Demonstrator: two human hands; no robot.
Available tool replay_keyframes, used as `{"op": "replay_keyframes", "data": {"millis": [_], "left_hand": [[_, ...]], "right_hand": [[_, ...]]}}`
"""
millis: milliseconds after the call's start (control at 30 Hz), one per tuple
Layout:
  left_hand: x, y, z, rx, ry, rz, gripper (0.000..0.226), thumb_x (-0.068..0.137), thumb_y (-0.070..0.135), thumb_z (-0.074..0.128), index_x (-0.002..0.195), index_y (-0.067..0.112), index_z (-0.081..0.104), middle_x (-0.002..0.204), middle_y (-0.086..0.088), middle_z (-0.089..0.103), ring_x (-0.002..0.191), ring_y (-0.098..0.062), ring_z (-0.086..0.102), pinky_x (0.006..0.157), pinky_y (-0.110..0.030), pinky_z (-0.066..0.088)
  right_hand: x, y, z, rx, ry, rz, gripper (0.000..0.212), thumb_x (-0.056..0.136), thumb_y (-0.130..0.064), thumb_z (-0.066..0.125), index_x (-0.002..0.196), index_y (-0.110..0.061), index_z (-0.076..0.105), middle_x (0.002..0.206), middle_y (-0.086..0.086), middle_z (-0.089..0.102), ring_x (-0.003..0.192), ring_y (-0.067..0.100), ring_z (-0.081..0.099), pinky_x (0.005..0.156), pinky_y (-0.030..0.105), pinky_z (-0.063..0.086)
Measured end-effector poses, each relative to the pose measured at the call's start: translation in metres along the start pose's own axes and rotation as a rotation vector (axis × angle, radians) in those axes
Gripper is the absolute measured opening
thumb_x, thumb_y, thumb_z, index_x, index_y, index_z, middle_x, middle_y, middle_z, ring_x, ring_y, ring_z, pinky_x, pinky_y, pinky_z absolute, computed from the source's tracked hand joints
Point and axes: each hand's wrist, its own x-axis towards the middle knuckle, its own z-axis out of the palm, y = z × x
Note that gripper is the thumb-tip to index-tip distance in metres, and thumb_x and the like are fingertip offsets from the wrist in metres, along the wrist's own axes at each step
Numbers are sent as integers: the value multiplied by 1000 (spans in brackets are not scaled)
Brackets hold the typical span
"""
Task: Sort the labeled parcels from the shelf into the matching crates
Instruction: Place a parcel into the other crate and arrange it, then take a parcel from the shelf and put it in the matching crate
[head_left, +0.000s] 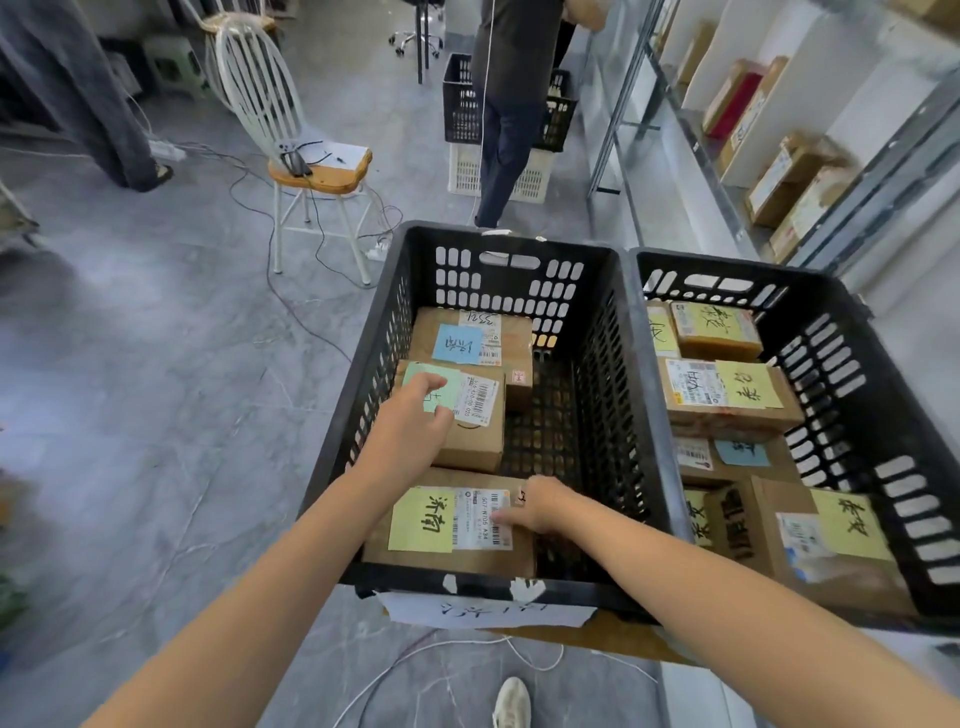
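Note:
Two black crates stand side by side, the left crate (467, 244) and the right crate (852, 332). In the left crate lie three cardboard parcels. My left hand (410, 421) rests on the middle parcel (478, 436), fingers curled over its green note. My right hand (540, 504) grips the right edge of the near parcel (447, 556), which bears a yellow note and a shipping label. The far parcel (514, 338) has a blue note. The right crate holds several parcels with yellow and blue notes (748, 384).
A shelf (769, 156) with more cardboard parcels runs along the right wall. A person (514, 104) stands ahead beside another black crate on a white one. A white chair (306, 171) and cables sit on the grey floor at left. A paper label (488, 608) hangs from the left crate's front.

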Motion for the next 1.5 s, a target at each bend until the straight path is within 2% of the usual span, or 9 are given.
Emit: {"op": "replay_keyframes", "data": {"millis": [67,133,233,367,467,833,967,1167,1500], "left_hand": [[-2,0,-1,35,-35,0,44,97,19,52,141,19,49,140,2,56,77,13,49,65,-4,36],[-4,5,-6,65,-56,4,48,97,18,53,144,15,47,146,-2,51,102,3,54,84,-9,38],[-8,23,-12,108,-57,83,52,97,20,55,147,13,42,151,-4,46,137,-17,42,110,-28,32],[-12,65,-8,145,-72,327,57,97,23,57,149,13,36,154,-4,40,143,-18,33,115,-28,24],[-18,97,5,166,-101,510,60,97,25,58,150,12,35,157,-5,35,147,-19,26,120,-31,18],[-99,198,76,132,-255,935,62,98,31,58,152,11,33,158,-4,32,147,-16,23,114,-17,7],[-145,243,98,133,-304,1097,67,99,34,56,155,14,26,163,-2,23,151,-15,14,122,-27,7],[-234,298,126,49,-388,1283,66,98,32,57,154,13,28,162,0,24,151,-14,14,123,-28,8],[-426,356,158,-142,-496,1556,62,96,27,63,148,5,39,157,-10,36,146,-26,31,120,-33,20]], "right_hand": [[-3,3,-10,56,110,11,54,100,-44,53,130,0,54,115,12,61,99,24,62,73,27,46],[-13,4,-26,152,237,5,46,101,-37,53,131,-2,53,103,5,58,86,18,58,66,27,46],[-44,10,-56,190,477,-87,39,101,-30,51,134,-9,49,120,7,60,102,22,60,85,36,53],[-100,23,-84,75,763,-241,42,101,-28,51,141,-15,48,142,4,52,137,26,40,112,43,36],[-138,47,-90,-105,939,-246,43,102,-28,49,143,-16,45,144,2,47,138,26,36,116,39,29],[-274,167,-46,29,1120,124,56,103,-40,47,152,-15,35,158,6,34,147,24,26,122,39,22],[-336,196,-23,24,1192,221,53,100,-40,52,145,-14,39,143,4,44,131,23,38,110,38,35],[-433,232,26,53,1263,378,70,97,-46,57,153,-16,28,161,3,26,150,24,20,123,39,19],[-612,263,139,84,1362,680,74,96,-49,58,155,-18,25,165,3,20,152,25,16,119,40,22]]}}
